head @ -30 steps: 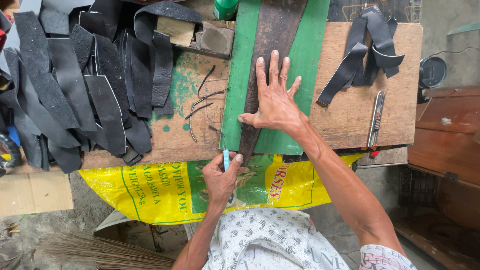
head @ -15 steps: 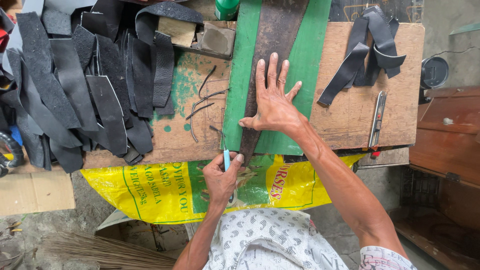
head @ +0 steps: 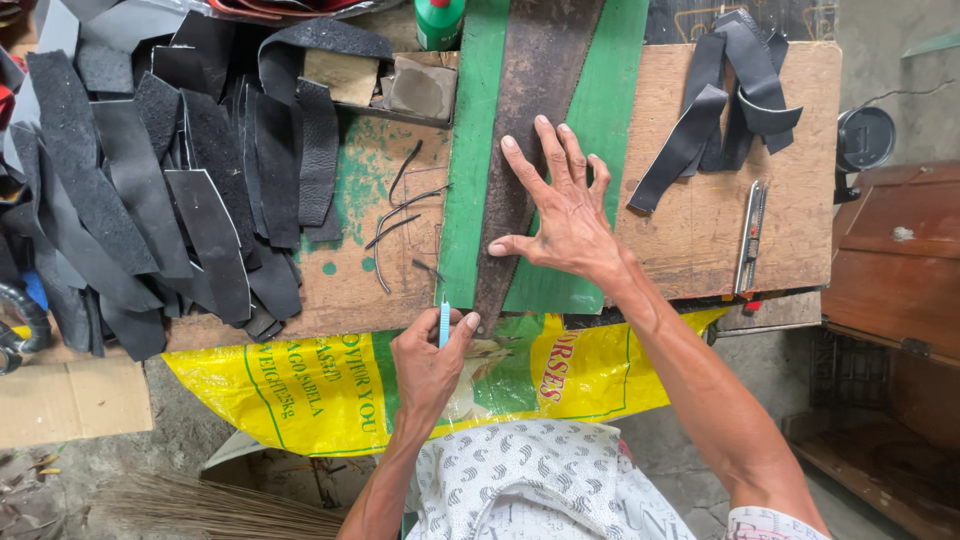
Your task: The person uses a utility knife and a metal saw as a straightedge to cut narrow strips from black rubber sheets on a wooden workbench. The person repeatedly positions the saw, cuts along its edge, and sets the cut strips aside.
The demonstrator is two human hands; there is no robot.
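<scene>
My right hand (head: 566, 208) lies flat with spread fingers on a long dark tapered strip (head: 535, 110) that rests on a green cutting mat (head: 618, 120) on the wooden bench. At the bench's near edge my left hand (head: 427, 362) is closed around a thin light-blue knife handle (head: 444, 322), its tip by the narrow near end of the dark strip. Thin black offcuts (head: 400, 215) lie on the wood left of the mat.
A big heap of black strips (head: 150, 190) covers the bench's left side. More black strips (head: 725, 100) and a metal utility knife (head: 750, 235) lie at the right. A green bottle (head: 438, 20) stands at the back. A yellow sack (head: 330, 380) hangs below.
</scene>
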